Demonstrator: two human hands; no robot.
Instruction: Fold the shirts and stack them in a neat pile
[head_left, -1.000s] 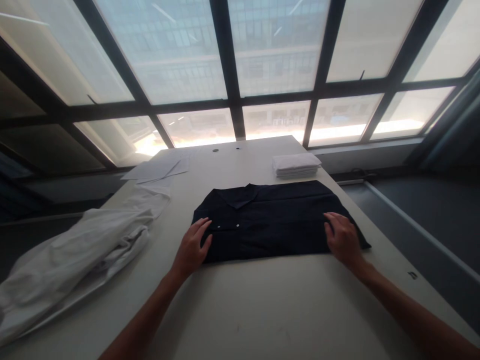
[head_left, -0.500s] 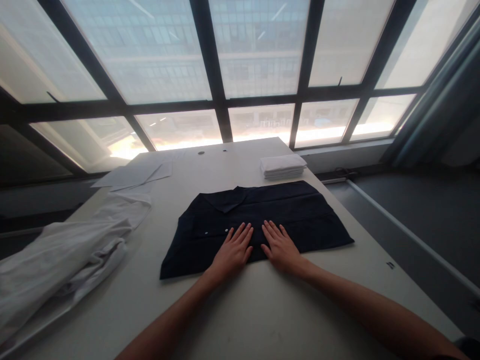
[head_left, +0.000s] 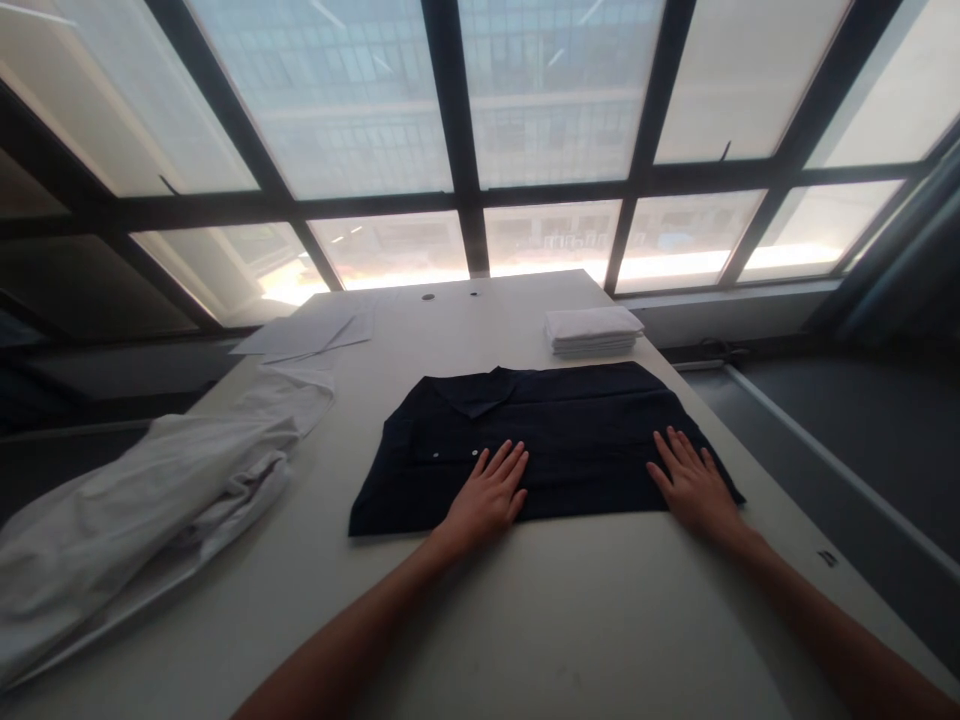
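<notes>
A dark navy shirt (head_left: 577, 430) lies folded lengthwise on the white table, its collar toward the far left and two pale buttons showing. My left hand (head_left: 491, 490) rests flat on the shirt's near edge around its middle, fingers stretched forward beside the buttons. Toward the shirt's right end, my right hand (head_left: 694, 485) lies flat on the cloth with its fingers spread. Neither hand grasps anything.
Crumpled white cloth (head_left: 157, 500) covers the left side of the table (head_left: 480, 620). Behind it lie sheets of paper (head_left: 300, 335). A stack of folded white cloth (head_left: 592, 330) sits near the far right edge. Large windows (head_left: 555, 90) stand beyond.
My right hand has slid right along the shirt, from beside my left hand to near the right end. My left hand stays on the same spot. The view has turned slightly left.
</notes>
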